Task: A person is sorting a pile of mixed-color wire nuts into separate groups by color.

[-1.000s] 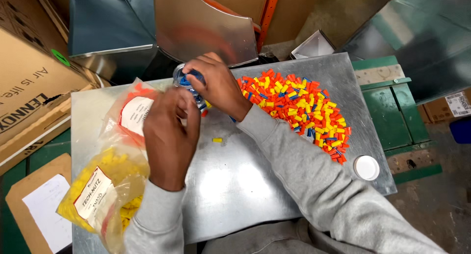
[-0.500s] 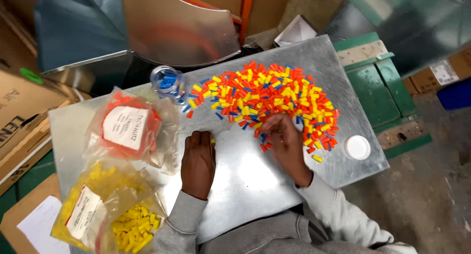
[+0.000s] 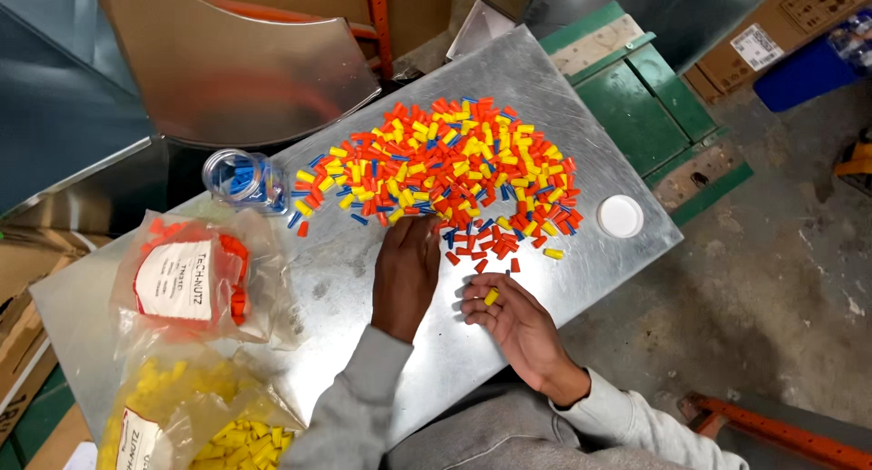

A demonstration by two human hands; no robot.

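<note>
- A yellow cap [image 3: 491, 296] lies in the open, palm-up right hand [image 3: 513, 320].
- The left hand [image 3: 406, 272] lies flat, fingers together, at the edge of the pile [image 3: 445, 175].
- Sorting step: probably next, pick more yellow caps with care.

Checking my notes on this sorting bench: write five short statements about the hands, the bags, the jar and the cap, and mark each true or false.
1. The right hand lies palm up with a yellow piece on its fingers. True.
2. The left hand rests palm down at the edge of the mixed pile. True.
3. The clear jar holds yellow pieces. False: they are blue.
4. The white cap sits on the jar. False: it lies alone on the metal table, right of the pile.
5. The bag of orange pieces lies farther from the person than the bag of yellow pieces. True.
</note>
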